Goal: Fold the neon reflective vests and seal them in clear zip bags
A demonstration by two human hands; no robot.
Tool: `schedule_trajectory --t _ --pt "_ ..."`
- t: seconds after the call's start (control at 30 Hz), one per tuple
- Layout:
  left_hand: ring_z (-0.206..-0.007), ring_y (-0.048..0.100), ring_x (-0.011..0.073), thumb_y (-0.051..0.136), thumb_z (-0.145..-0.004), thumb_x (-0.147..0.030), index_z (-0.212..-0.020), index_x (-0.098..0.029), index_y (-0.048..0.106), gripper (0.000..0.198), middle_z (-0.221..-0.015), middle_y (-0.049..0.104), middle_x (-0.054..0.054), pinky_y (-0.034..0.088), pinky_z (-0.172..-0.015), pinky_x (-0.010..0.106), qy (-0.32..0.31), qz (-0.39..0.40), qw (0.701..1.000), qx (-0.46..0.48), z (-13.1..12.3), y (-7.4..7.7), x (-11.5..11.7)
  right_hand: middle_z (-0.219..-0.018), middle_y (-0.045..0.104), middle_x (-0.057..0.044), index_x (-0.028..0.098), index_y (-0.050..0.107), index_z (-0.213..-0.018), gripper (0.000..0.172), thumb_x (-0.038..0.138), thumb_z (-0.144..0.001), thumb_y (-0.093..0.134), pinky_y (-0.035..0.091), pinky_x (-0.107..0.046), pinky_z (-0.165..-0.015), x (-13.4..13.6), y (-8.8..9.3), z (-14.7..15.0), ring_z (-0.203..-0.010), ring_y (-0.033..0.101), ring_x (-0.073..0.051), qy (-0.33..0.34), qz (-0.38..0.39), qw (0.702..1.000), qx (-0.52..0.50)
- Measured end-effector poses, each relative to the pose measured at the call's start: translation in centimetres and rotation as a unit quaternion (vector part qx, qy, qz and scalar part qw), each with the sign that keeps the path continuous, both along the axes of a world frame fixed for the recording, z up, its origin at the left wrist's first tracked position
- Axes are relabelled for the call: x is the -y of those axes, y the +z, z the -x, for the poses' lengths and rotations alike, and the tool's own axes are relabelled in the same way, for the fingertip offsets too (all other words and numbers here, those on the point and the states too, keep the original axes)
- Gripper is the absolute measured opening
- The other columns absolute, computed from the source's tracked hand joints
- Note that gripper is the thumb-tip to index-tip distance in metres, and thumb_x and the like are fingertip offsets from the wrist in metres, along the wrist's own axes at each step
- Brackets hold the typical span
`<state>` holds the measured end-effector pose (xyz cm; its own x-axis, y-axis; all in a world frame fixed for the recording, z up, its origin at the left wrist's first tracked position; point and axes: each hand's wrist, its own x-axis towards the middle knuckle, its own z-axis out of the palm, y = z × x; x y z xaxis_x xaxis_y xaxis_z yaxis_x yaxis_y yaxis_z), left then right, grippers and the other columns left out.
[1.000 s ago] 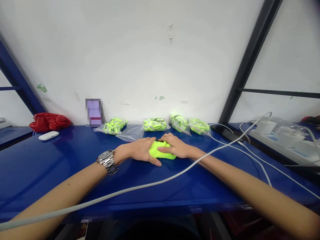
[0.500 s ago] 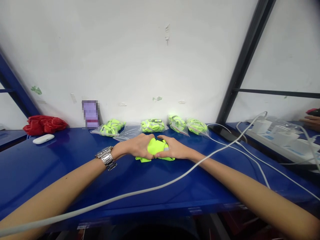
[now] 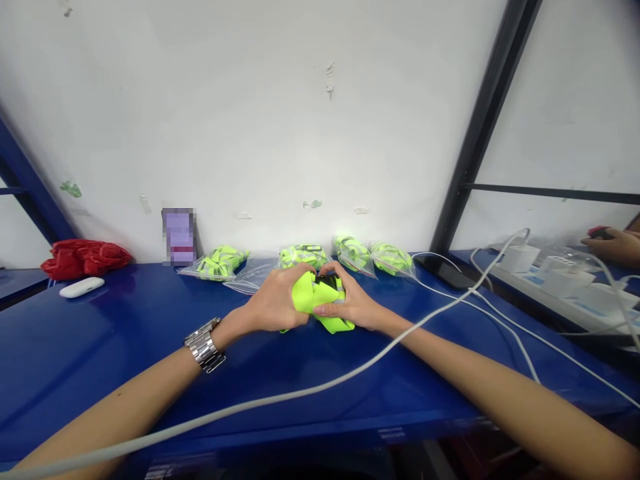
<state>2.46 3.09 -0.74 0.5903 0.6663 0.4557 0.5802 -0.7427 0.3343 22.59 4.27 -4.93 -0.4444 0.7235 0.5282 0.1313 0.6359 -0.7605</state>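
Observation:
Between my two hands is a bunched fluorescent yellow reflective strap (image 3: 323, 298), with grey reflective bands and a black piece like a buckle at its top. My left hand (image 3: 280, 298), with a metal watch (image 3: 205, 345) on the wrist, is closed around its left side. Closed on the right side is my right hand (image 3: 356, 300), its thumb pressed across the front of the bundle. A loose fold hangs below the right thumb. Several clear bags of similar yellow straps (image 3: 303, 255) lie behind my hands along the wall.
A white cable (image 3: 310, 389) crosses in front over my forearms. Left are a red cloth bundle (image 3: 85, 259), a white case (image 3: 81, 288) and an upright phone (image 3: 180, 237). A dark phone (image 3: 445, 271) and chargers (image 3: 565, 277) lie right, near another person's hand (image 3: 617, 248).
The strap bundle has been turned and squeezed, so its black piece shows more at the top and a fold hangs lower. The other person's hand at the right has come further into view.

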Motion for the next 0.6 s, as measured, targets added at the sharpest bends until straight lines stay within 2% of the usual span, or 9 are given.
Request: schedule_trajectory --t 0.1,0.17,0.3,0.37,0.47,0.6 --pt "-0.074 0.056 0.0175 0.070 -0.053 -0.017 -0.105 -0.016 0.058 0.054 -0.089 0.062 0.001 0.042 -0.068 0.029 -0.018 0.023 0.995 0.091 -0.3 0.5 0.4 -0.104 0.049 -0.003 0.023 0.048 -0.105 0.051 0.039 -0.067 0.077 0.044 -0.030 -0.079 0.6 0.3 0.6 -0.092 0.050 -0.018 0.015 0.034 0.996 -0.085" --pt "-0.077 0.056 0.0182 0.075 -0.048 -0.017 -0.099 -0.015 0.061 0.052 -0.089 0.063 0.001 0.043 -0.069 0.029 -0.028 0.053 0.982 0.179 -0.6 0.7 0.6 -0.103 0.051 -0.002 0.024 0.049 -0.104 0.048 0.038 -0.067 0.077 0.045 -0.029 -0.076 1.2 0.6 1.2 -0.087 0.052 -0.017 0.016 0.059 0.987 -0.147" --pt "-0.066 0.053 0.0152 0.077 -0.046 -0.020 -0.086 -0.014 0.064 0.042 -0.073 0.060 -0.002 0.042 -0.061 0.026 -0.025 0.120 0.920 0.373 -1.7 0.6 0.9 -0.091 0.057 -0.001 0.024 0.052 -0.101 0.046 0.039 -0.066 0.077 0.047 -0.029 -0.068 2.3 1.4 2.5 -0.076 0.056 -0.017 -0.008 0.100 0.964 -0.246" --pt "-0.062 0.051 0.0144 0.076 -0.048 -0.020 -0.084 -0.014 0.065 0.037 -0.069 0.060 -0.003 0.041 -0.058 0.026 -0.007 0.116 0.887 0.448 -2.4 0.2 1.0 -0.088 0.060 -0.002 0.023 0.053 -0.098 0.045 0.039 -0.064 0.077 0.049 -0.030 -0.066 2.6 1.6 3.1 -0.075 0.058 -0.018 -0.028 0.109 0.953 -0.282" --pt "-0.062 0.052 0.0146 0.071 -0.053 -0.020 -0.083 -0.016 0.065 0.031 -0.069 0.060 -0.003 0.041 -0.059 0.025 0.017 0.082 0.853 0.515 -3.6 -0.3 0.9 -0.085 0.062 -0.001 0.023 0.054 -0.097 0.042 0.038 -0.065 0.077 0.051 -0.031 -0.066 2.8 1.7 3.8 -0.074 0.060 -0.018 -0.053 0.115 0.935 -0.330" --pt "-0.062 0.051 0.0139 0.064 -0.059 -0.021 -0.085 -0.017 0.062 0.026 -0.069 0.059 -0.004 0.040 -0.059 0.024 0.031 0.045 0.842 0.537 -4.8 -0.6 0.4 -0.081 0.059 0.000 0.023 0.053 -0.092 0.037 0.036 -0.066 0.076 0.051 -0.031 -0.065 2.8 1.8 4.6 -0.071 0.059 -0.017 -0.097 0.106 0.914 -0.380"
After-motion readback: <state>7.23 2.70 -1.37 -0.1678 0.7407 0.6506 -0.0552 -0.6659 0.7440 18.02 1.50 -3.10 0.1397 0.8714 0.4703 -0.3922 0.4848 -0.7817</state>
